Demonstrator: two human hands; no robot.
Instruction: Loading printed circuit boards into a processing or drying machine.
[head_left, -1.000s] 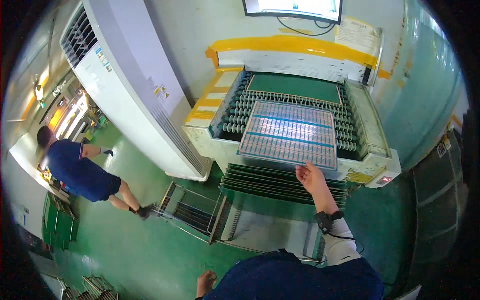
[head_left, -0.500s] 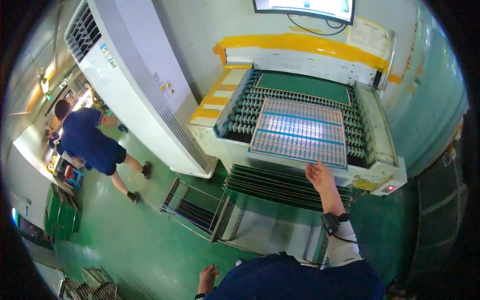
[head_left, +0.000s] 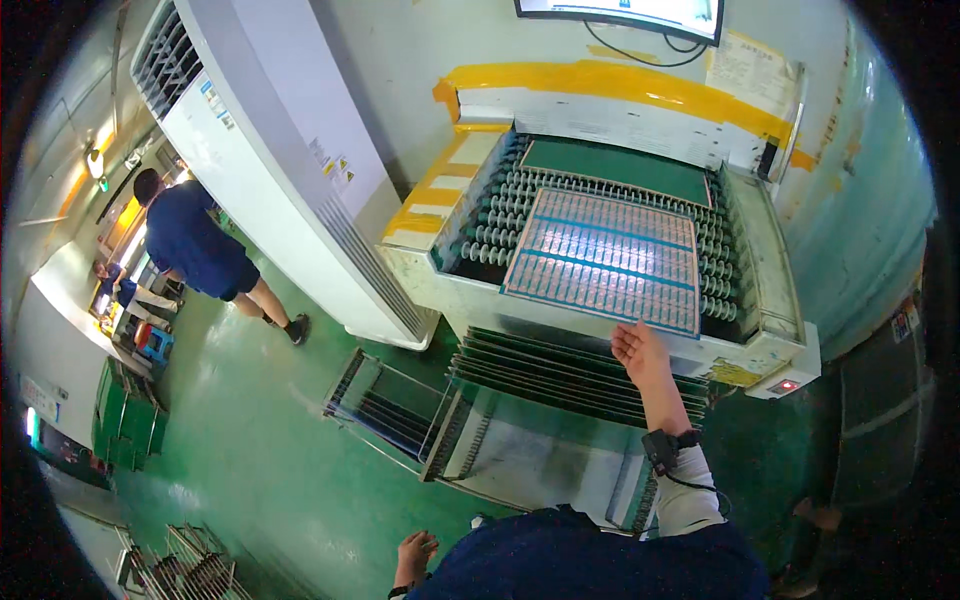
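A rectangular patterned circuit panel (head_left: 605, 258), copper-coloured with blue-green bands, lies on rows of rollers (head_left: 500, 220) in a white machine. Its near edge overhangs the machine's front. My right hand (head_left: 640, 352) is at that edge, fingers loosely bent and visible below it, not wrapped round the panel. Whether the fingertips touch it, I cannot tell. Farther back on the rollers is a plain green panel (head_left: 615, 170). Low in the picture my left hand (head_left: 416, 552) hangs beside my body, its fingers half curled and a little apart, with nothing in it.
Below the machine stands a rack of upright dark panels (head_left: 570, 375), with a smaller rack (head_left: 385, 415) to its left. A tall white air conditioner (head_left: 270, 190) rises left of the machine. One person (head_left: 200, 240) stands farther left. Metal racks (head_left: 185, 565) occupy the lower left.
The view has shifted slightly. The person at left has changed stance, and another person shows more fully behind. My hands and the patterned panel have barely moved.
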